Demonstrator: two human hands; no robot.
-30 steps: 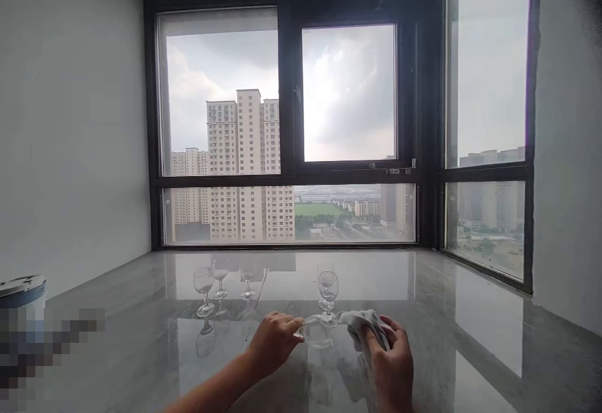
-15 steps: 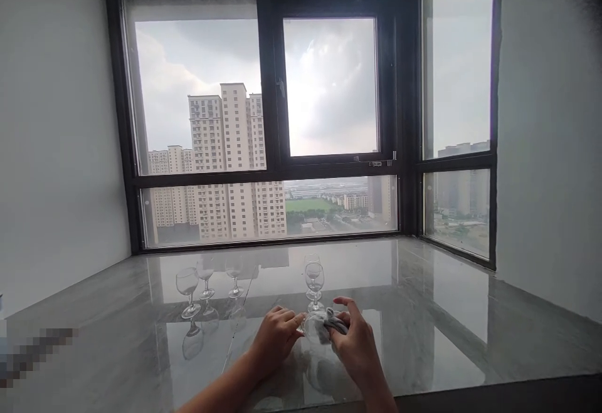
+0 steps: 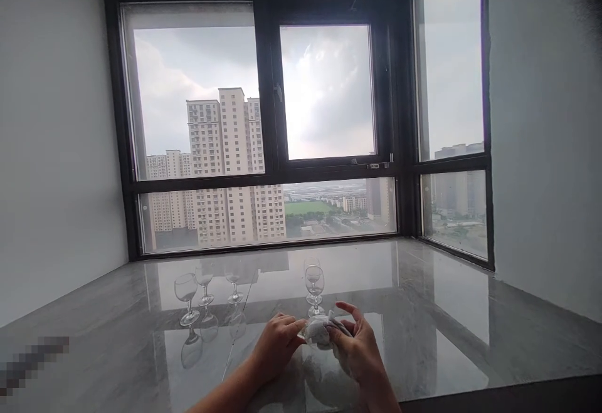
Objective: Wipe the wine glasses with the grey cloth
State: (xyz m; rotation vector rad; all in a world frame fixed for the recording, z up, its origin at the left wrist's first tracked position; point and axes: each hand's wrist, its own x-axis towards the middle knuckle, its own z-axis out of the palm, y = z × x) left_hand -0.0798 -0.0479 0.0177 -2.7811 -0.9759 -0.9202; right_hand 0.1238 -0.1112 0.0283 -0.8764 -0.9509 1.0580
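My left hand [image 3: 276, 343] is closed round the stem end of a clear wine glass [image 3: 314, 333] held on its side above the marble surface [image 3: 423, 319]. My right hand [image 3: 356, 345] presses a grey cloth [image 3: 329, 328] against and into the glass's bowl, with the index finger lifted. Just behind the hands stand two wine glasses [image 3: 314, 287], one behind the other. Three more wine glasses [image 3: 187, 297] stand upright to the left.
The glossy grey marble surface runs to large dark-framed windows [image 3: 273, 125] at the back and right. White walls close in on both sides. A dark front edge [image 3: 508, 394] shows at lower right. A blurred patch lies at lower left.
My right hand has brought the cloth from beside the glass onto its bowl and pushed it in. The camera has shifted, and the round container at left has left view.
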